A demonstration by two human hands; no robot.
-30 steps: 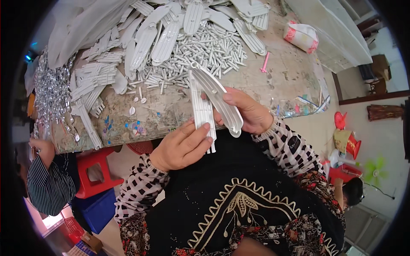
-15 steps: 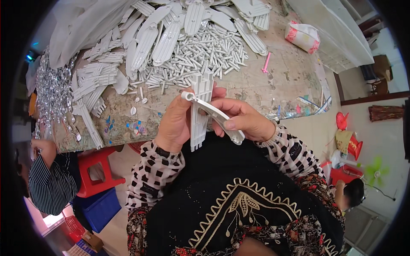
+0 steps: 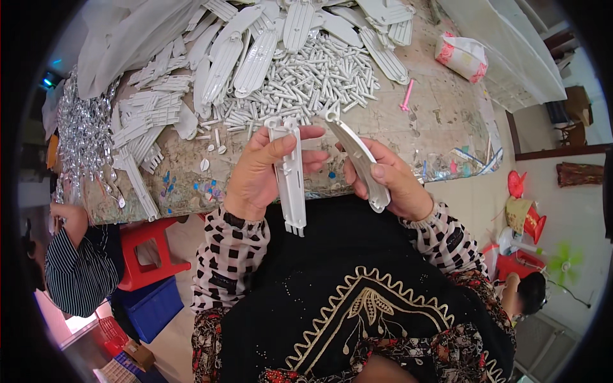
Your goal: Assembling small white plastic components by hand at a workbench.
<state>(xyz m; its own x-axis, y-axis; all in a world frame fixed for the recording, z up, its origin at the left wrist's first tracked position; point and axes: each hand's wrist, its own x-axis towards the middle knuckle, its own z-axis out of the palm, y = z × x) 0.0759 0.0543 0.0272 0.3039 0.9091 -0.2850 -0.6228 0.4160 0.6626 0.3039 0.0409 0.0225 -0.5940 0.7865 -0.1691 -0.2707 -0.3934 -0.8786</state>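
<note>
Over the table's front edge, my left hand (image 3: 251,175) is closed on a straight white plastic slat (image 3: 292,188). The slat has round knuckles at its top and small prongs at its lower end. To its right, my right hand (image 3: 403,186) grips a curved white plastic panel (image 3: 361,159) with a ring-like eye at its upper end. The two parts are apart, both tilted close to upright. Just beyond them lies a heap of short white plastic pins (image 3: 322,80). Similar white slotted slats (image 3: 148,118) are stacked to the left.
Long rounded white panels (image 3: 257,64) pile up behind the pins. At the left hang shiny silver strands (image 3: 86,137). A pink stick (image 3: 407,94) and a tissue pack (image 3: 461,57) lie right. Someone in a striped top (image 3: 83,274) sits beside a red stool (image 3: 150,252).
The curved panel, crossed over the slat before, has moved right, away from it. My left hand has turned the slat, so its narrower side and knuckles show.
</note>
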